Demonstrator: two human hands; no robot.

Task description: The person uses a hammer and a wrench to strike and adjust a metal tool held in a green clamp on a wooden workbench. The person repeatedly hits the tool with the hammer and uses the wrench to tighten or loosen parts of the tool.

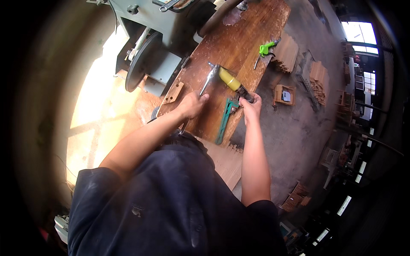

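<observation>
In my right hand [252, 106] is the dark end of a grease gun with a yellow barrel [229, 80]. Its silver head [215, 70] points away from me over the wooden bench [222, 47]. From that head a metal lever [208, 83] slants back to my left hand [193, 104], whose fingers are wrapped round it. A metal end shows below the left hand, near my waist; whether it belongs to the lever is unclear. Beside my right hand, a green pipe wrench [225, 121] lies along the near part of the bench.
A bright green air blow gun [267, 48] lies at the bench's right edge. At left stands a grey machine with a round disc [143, 64]. A drilled wood block [174, 92] is near my left hand. Stacked wood [285, 53] and an open box [284, 94] are at right.
</observation>
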